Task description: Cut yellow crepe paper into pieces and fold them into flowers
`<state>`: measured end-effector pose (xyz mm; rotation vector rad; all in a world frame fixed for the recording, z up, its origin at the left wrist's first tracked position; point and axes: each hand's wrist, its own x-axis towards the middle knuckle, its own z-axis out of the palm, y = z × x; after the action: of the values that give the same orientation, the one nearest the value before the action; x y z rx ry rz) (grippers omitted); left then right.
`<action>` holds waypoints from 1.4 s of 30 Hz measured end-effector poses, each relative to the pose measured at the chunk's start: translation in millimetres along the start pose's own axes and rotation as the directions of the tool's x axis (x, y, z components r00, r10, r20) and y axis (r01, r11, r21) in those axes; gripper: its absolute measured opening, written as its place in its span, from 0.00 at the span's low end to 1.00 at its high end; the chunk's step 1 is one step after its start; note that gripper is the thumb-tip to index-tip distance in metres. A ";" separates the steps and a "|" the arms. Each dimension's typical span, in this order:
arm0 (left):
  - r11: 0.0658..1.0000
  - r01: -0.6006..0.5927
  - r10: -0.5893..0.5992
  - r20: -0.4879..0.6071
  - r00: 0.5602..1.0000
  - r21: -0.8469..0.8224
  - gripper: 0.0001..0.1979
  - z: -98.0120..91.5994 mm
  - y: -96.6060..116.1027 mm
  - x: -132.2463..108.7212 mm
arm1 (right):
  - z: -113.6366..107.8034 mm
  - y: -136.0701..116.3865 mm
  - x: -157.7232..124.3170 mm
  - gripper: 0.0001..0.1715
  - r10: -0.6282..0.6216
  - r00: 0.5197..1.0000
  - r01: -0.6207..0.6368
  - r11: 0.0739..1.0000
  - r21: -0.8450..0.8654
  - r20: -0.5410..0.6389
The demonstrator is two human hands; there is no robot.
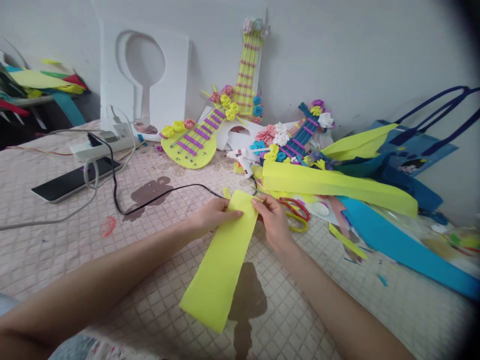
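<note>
A long yellow foam strip (pixel 221 260) hangs toward me from both hands, its far end held up over the pink quilted surface (pixel 56 235). My left hand (pixel 212 215) pinches the strip's upper left edge, thumb on top. My right hand (pixel 272 217) grips the upper right corner with closed fingers. Red and yellow scissors (pixel 298 212) lie just right of my right hand. A white glue gun (pixel 242 161) rests beyond the hands, its black cord (pixel 150 200) running left.
Foam craft guitars with paper flowers (pixel 195 142) lean at the wall. Long yellow (pixel 337 182) and blue (pixel 405 245) foam sheets pile at the right beside a blue bag (pixel 416 147). A phone (pixel 73 181) and power strip (pixel 101 145) lie left.
</note>
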<state>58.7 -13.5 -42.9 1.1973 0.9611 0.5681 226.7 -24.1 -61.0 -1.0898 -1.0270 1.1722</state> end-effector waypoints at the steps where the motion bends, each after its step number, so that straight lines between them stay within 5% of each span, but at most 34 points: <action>1: 1.000 0.005 -0.005 0.005 1.000 -0.019 0.17 -0.1 -0.3 -0.1 | 0.1 0.0 0.4 0.10 0.005 1.000 -0.005 1.000 0.006 -0.005; 9: 0.983 0.117 -0.090 0.186 0.979 -0.140 0.17 -1.1 -4.0 -1.3 | -10.6 -8.5 11.1 0.12 0.017 0.993 -0.011 0.999 0.050 -0.117; 23: 0.974 0.216 -0.197 0.213 0.957 -0.072 0.12 -3.7 -5.4 1.7 | -43.8 -7.8 36.8 0.12 -0.021 0.968 0.043 0.995 0.086 -0.248; 27: 0.960 0.273 -0.225 0.428 0.875 -0.054 0.16 -9.3 -0.2 -1.3 | -39.9 -10.6 32.9 0.13 0.004 0.985 0.010 0.997 0.078 -0.172; 30: 0.973 0.205 -0.120 0.522 0.844 -0.108 0.24 -11.9 5.2 -1.9 | -32.6 -15.6 26.4 0.13 0.034 0.996 -0.030 0.998 0.049 -0.080; 36: 0.978 -0.073 0.107 0.167 0.980 -0.196 0.23 -12.0 8.6 8.4 | -15.3 -20.6 11.7 0.11 0.020 0.999 -0.017 0.998 -0.059 0.050; 42: 0.975 -0.204 0.200 -0.058 0.978 -0.090 0.19 -7.1 14.7 4.7 | -5.5 -20.1 1.5 0.10 -0.089 0.981 0.131 0.961 -0.245 0.174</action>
<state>56.6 -1.7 -30.9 1.2074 0.8485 0.8001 235.7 -24.3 -42.1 -1.1338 -1.3784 1.0711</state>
